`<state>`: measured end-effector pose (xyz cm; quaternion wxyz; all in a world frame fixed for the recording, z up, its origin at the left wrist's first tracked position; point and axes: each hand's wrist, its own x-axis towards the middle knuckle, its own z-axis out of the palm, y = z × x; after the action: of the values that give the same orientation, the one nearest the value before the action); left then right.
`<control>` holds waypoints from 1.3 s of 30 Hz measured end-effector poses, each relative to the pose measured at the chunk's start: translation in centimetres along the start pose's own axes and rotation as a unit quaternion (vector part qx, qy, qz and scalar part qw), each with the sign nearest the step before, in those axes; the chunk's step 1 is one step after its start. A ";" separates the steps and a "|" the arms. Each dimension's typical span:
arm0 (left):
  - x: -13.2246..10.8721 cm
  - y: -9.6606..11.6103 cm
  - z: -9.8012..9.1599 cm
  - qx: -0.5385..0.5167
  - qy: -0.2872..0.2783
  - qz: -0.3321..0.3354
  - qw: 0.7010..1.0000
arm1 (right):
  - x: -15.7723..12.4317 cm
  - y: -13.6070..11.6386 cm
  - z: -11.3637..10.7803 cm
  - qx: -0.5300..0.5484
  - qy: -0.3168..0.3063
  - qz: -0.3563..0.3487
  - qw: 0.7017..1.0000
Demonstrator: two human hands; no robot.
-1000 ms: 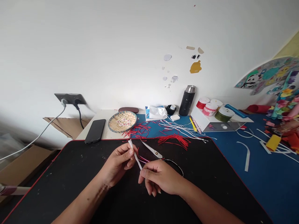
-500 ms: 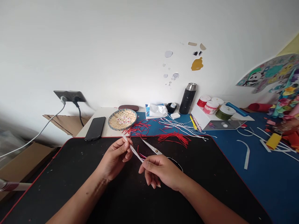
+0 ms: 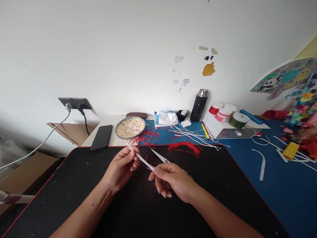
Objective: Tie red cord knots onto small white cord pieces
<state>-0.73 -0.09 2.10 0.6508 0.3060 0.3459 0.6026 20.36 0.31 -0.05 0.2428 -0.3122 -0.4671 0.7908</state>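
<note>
A folded length of white cord (image 3: 144,161) is stretched slantwise between my two hands above the black mat. My left hand (image 3: 123,167) pinches its upper part between thumb and fingers, and a short end sticks out beyond them. At the lower end, my right hand (image 3: 172,180) grips the cord between thumb and index finger, its other fingers curled loosely below. Beside the cord shows a bit of red and purple cord, partly hidden by my right hand. Just behind that hand lie scissors (image 3: 159,155), blades pointing up and left, handles covered.
Behind the black mat (image 3: 81,188) lie red cords (image 3: 184,148) and white cords (image 3: 198,134). A woven basket (image 3: 121,132) and a phone (image 3: 102,137) are at left. Farther back stand a tissue box (image 3: 156,120), a black flask (image 3: 198,107) and several lidded jars (image 3: 238,120).
My right hand has shifted slightly to the right along the white cord, and the strands between my hands now lie closer together. My left hand keeps its pinch.
</note>
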 end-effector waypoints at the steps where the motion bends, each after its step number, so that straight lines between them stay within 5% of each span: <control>1: 0.0 0.0 0.0 -0.001 -0.001 0.001 1.000 | 0.0 0.0 0.0 0.002 0.001 0.000 1.000; 15: 0.1 -0.1 -0.1 -0.007 0.031 0.003 0.999 | 0.0 -0.3 0.2 -0.014 0.027 -0.013 0.999; 26: -0.5 -2.4 0.3 0.082 -0.031 -0.080 0.993 | 0.0 -0.1 0.1 0.002 0.043 -0.014 0.999; 39: -0.4 -2.4 0.5 0.047 -0.021 -0.068 0.996 | -0.1 -0.1 0.2 -0.008 0.040 -0.016 0.999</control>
<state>1.05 -0.70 0.46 0.6823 0.3245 0.3802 0.5335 20.28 0.23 0.14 0.2719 -0.3380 -0.4682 0.7698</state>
